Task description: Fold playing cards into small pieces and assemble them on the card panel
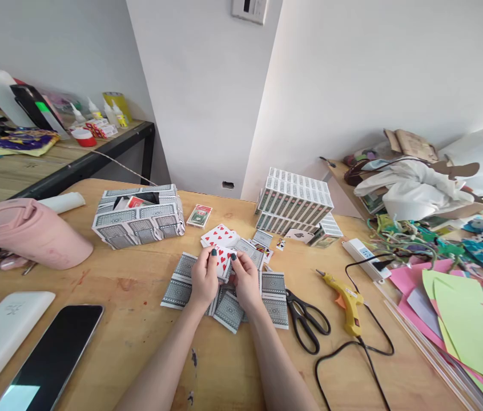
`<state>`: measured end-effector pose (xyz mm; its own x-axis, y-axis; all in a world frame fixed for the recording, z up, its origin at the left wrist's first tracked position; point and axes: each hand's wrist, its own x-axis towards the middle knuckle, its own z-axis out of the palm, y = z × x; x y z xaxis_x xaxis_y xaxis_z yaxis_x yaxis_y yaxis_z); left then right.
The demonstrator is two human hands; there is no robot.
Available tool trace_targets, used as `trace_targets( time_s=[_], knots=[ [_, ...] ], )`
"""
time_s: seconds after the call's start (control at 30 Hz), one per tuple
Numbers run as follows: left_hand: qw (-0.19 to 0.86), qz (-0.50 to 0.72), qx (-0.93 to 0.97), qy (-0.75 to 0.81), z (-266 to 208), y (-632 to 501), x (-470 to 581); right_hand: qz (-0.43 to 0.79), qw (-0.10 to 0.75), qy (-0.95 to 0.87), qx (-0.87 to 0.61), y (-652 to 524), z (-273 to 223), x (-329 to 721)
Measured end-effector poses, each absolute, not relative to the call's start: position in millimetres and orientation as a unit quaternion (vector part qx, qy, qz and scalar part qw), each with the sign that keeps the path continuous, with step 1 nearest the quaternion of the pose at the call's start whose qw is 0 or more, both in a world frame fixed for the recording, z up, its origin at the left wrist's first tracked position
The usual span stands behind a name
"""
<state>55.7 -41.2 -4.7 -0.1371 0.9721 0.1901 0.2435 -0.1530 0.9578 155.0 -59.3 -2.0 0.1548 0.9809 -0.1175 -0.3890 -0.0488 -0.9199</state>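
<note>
Between my left hand [205, 278] and my right hand [244, 279] is a playing card [221, 261] with red hearts, its face turned up. Both hands pinch it at its sides, thumbs on top. Under and around them lie several grey-backed playing cards [229, 311], some joined in flat panels on the left and right. Just beyond my fingers, more heart cards [218, 235] lie face up beside a few others. Black-handled scissors [308, 321] rest right of the cards, their blades partly hidden. A yellow glue gun [345, 302] lies farther right.
A box covered in cards [139, 220] stands at the back left, near a small card pack [199, 216]. Stacked card packs [295, 200] stand at the back right. A power strip [365, 258], coloured paper [468, 325], pink roll [31, 234] and phone [51, 357] flank the work area.
</note>
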Motion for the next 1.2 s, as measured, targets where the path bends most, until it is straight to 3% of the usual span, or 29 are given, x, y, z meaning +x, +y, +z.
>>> trace_targets(
  time_s=[0.2, 0.43, 0.87, 1.2],
  knots=[
    [0.359, 0.535, 0.531, 0.551, -3, -42, 55, 0.652, 0.578, -0.287, -0.398, -60, -2, 155],
    [0.408, 0.553, 0.493, 0.534, 1, -41, 57, 0.635, 0.576, -0.327, -0.397, -61, 3, 155],
    [0.357, 0.569, 0.515, 0.533, 10, -44, 58, 0.648, 0.580, -0.292, -0.398, -62, 3, 156],
    [0.380, 0.569, 0.516, 0.515, 13, -45, 58, 0.653, 0.594, -0.258, -0.392, -61, 1, 159]
  ],
)
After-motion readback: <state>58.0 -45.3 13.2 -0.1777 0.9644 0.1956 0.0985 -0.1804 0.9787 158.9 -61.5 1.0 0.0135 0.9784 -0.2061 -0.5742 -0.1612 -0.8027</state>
